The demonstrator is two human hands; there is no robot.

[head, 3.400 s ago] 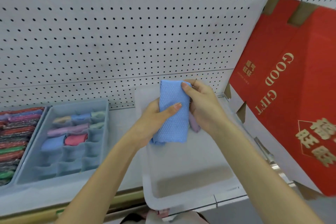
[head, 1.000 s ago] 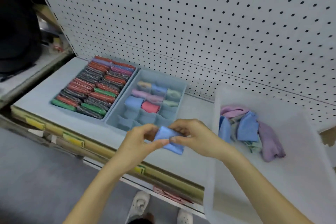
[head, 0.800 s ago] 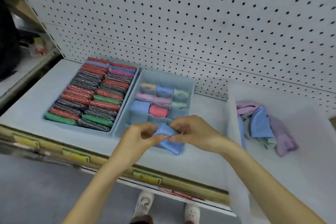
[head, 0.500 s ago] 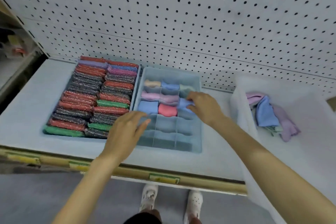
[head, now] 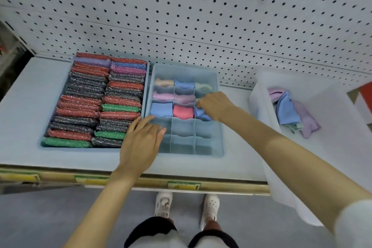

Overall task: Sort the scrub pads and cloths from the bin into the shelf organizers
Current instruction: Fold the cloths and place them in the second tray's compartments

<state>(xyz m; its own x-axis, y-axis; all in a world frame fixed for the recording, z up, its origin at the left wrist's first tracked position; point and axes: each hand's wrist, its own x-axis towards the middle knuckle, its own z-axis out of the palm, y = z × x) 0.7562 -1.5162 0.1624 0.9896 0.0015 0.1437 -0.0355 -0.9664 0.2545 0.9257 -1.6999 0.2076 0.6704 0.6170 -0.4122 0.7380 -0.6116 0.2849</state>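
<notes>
Divided organizer (head: pixel 218 106): the two front rows of compartments stand open from above; the rear rows are filled with folded cloths. The right hand (head: pixel 216 105) covers the right cell of the third row, pressing a blue cloth (head: pixel 200 113) into it, and the left hand (head: pixel 141 141) lies flat over the front-left corner. Scrub-pad tray (head: pixel 146 70), touching on the left, is packed full. A bare strip of shelf (head: pixel 237 127) separates the organizer from the clear bin (head: pixel 259 90). The pegboard (head: pixel 181 16) closes the back.
</notes>
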